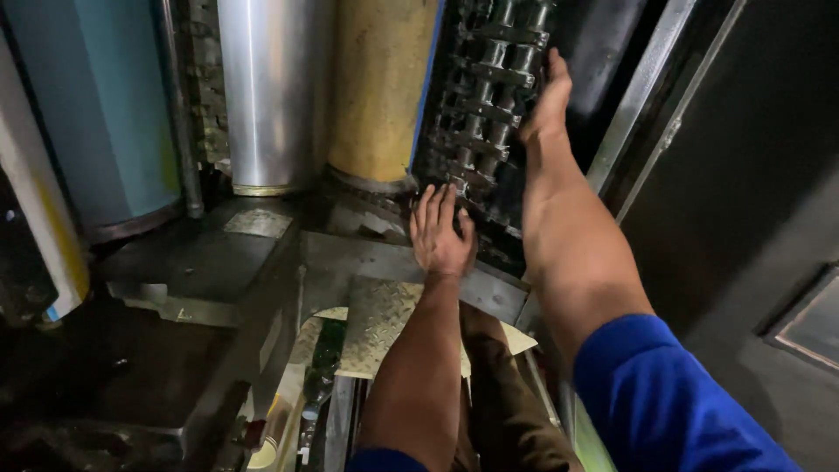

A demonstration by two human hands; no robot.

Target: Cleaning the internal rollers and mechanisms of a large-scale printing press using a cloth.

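My left hand [441,234] rests flat with fingers spread on the lower end of a dark metal gripper-bar chain assembly [485,114] inside a large printing machine. My right hand [549,100] reaches higher up and presses against the right side of the same assembly, fingers partly hidden behind it. Both forearms are bare, with blue sleeves at the bottom of the view. To the left of the assembly stand a yellow cylinder [380,87] and a shiny silver cylinder [266,87].
A blue-green cylinder [105,105] stands at far left. A dark metal frame ledge [201,253] runs below the cylinders. A checker-plate step [380,319] lies under my arms. A dark panel with a metal rail [647,96] closes the right side.
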